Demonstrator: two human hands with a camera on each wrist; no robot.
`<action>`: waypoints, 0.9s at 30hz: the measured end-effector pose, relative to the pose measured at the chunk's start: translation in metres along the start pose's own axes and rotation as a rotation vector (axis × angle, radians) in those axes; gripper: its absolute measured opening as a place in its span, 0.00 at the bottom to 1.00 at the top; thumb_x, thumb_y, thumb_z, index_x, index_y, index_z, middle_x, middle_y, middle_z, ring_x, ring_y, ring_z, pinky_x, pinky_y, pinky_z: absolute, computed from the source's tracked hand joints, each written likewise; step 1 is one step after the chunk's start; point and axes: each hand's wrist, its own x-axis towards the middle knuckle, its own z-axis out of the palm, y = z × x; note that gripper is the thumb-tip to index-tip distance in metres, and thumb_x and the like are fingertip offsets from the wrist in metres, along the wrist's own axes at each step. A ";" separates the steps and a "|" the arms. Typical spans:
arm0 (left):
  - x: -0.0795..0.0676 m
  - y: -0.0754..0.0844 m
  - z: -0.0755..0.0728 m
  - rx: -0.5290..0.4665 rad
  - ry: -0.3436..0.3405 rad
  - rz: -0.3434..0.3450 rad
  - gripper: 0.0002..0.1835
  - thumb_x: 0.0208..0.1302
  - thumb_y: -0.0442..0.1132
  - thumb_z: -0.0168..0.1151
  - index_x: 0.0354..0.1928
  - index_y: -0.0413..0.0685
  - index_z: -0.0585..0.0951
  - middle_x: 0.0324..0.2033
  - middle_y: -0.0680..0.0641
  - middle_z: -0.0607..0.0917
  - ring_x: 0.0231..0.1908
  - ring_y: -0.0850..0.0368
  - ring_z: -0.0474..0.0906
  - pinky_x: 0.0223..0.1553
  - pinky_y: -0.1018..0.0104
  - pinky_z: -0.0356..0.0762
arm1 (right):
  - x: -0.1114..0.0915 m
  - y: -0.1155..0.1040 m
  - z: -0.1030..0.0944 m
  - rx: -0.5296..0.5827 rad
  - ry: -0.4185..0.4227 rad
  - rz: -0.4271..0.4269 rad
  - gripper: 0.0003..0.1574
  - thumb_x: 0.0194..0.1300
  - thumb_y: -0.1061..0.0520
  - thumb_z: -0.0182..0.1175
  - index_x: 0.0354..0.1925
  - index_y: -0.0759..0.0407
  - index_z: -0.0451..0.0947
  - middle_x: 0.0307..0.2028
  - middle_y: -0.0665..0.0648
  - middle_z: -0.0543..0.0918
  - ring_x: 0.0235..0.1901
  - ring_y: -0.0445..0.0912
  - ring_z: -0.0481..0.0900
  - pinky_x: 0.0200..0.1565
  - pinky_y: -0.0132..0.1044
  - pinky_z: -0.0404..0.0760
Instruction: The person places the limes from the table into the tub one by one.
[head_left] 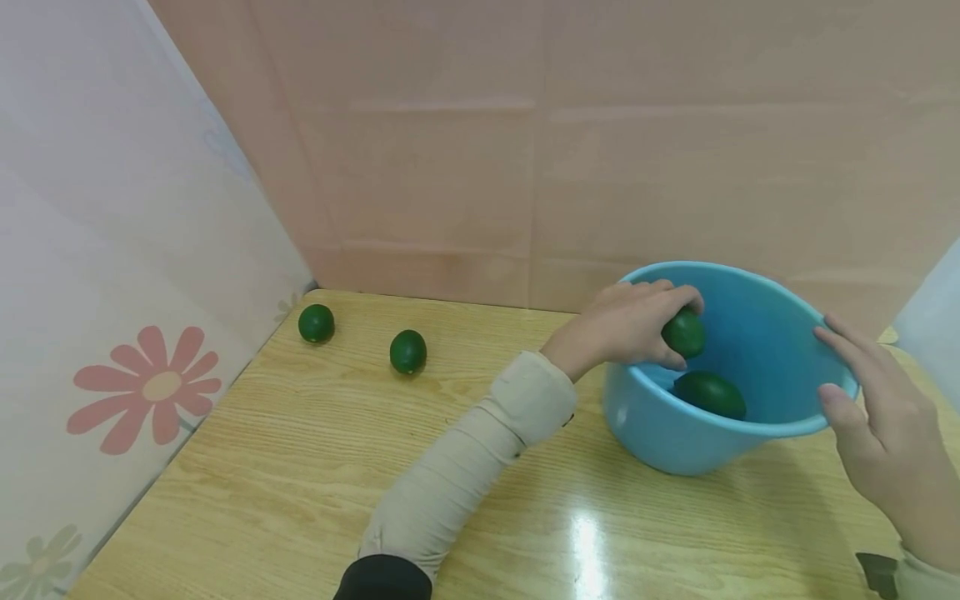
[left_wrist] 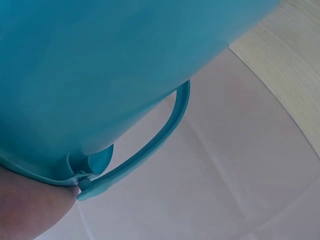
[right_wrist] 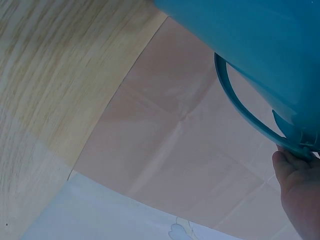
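A light blue bucket (head_left: 675,442) stands on the wooden table, its wide mouth toward the head camera. My left hand (head_left: 626,321) reaches over the near-left rim and grips a dark green, smooth oval fruit (head_left: 684,333) just inside the mouth. Below it, another green fruit (head_left: 711,395) lies in the bucket. My right hand (head_left: 888,417) holds the bucket's right rim, thumb and fingers at the edge. In the right wrist view, the fingertips touch the bucket handle (right_wrist: 245,112) near its pivot. The left wrist view hides the left hand's fruit behind the bucket wall (left_wrist: 100,70).
Two more green fruits, a round one (head_left: 317,323) and an oval one (head_left: 408,352), lie at the back left of the table (head_left: 300,467). A pinkish-tan sheet (head_left: 420,167) hangs behind the table, and a flowered white sheet (head_left: 112,250) lines the left side.
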 end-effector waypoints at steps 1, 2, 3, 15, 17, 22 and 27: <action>0.000 0.000 0.000 0.001 -0.001 0.000 0.34 0.59 0.59 0.69 0.66 0.68 0.69 0.52 0.63 0.75 0.50 0.69 0.70 0.49 0.74 0.68 | 0.000 0.000 0.000 0.000 -0.001 0.000 0.28 0.76 0.57 0.44 0.68 0.70 0.66 0.73 0.43 0.64 0.72 0.29 0.57 0.69 0.19 0.51; 0.000 0.000 0.000 0.004 -0.001 0.000 0.34 0.59 0.60 0.69 0.66 0.68 0.69 0.52 0.63 0.75 0.50 0.69 0.70 0.49 0.74 0.68 | -0.001 0.001 0.000 -0.001 -0.001 0.000 0.28 0.76 0.57 0.44 0.68 0.70 0.67 0.73 0.42 0.63 0.71 0.29 0.57 0.69 0.19 0.51; 0.000 0.000 0.000 0.006 0.000 -0.001 0.34 0.59 0.60 0.69 0.66 0.68 0.69 0.52 0.63 0.75 0.50 0.69 0.70 0.49 0.74 0.68 | -0.001 0.001 0.000 -0.001 -0.002 0.000 0.28 0.76 0.57 0.44 0.68 0.70 0.67 0.73 0.42 0.64 0.71 0.29 0.57 0.69 0.19 0.51; -0.001 0.004 0.000 0.013 -0.022 -0.032 0.28 0.66 0.56 0.63 0.66 0.71 0.69 0.63 0.63 0.73 0.59 0.68 0.70 0.60 0.72 0.67 | -0.002 0.002 0.000 0.009 0.009 -0.005 0.28 0.76 0.56 0.44 0.67 0.71 0.67 0.72 0.41 0.64 0.71 0.28 0.58 0.69 0.19 0.51; -0.001 0.005 0.000 0.013 -0.017 -0.031 0.28 0.66 0.56 0.63 0.66 0.71 0.69 0.63 0.63 0.73 0.59 0.68 0.70 0.60 0.72 0.67 | -0.002 0.002 0.000 0.011 0.012 -0.006 0.28 0.76 0.56 0.44 0.66 0.71 0.67 0.72 0.41 0.64 0.71 0.28 0.58 0.69 0.19 0.51; -0.001 0.005 0.001 0.006 0.000 -0.027 0.27 0.66 0.57 0.63 0.66 0.71 0.70 0.62 0.63 0.74 0.57 0.68 0.71 0.57 0.73 0.68 | -0.002 0.001 -0.001 0.012 0.013 0.002 0.28 0.76 0.57 0.44 0.67 0.71 0.68 0.72 0.43 0.65 0.71 0.28 0.58 0.69 0.19 0.52; -0.003 0.004 0.002 -0.037 0.027 -0.023 0.26 0.67 0.56 0.62 0.65 0.71 0.70 0.63 0.64 0.73 0.58 0.69 0.71 0.58 0.72 0.68 | -0.003 0.001 -0.002 0.016 0.009 -0.002 0.29 0.76 0.55 0.44 0.67 0.71 0.67 0.73 0.45 0.65 0.71 0.29 0.58 0.69 0.19 0.52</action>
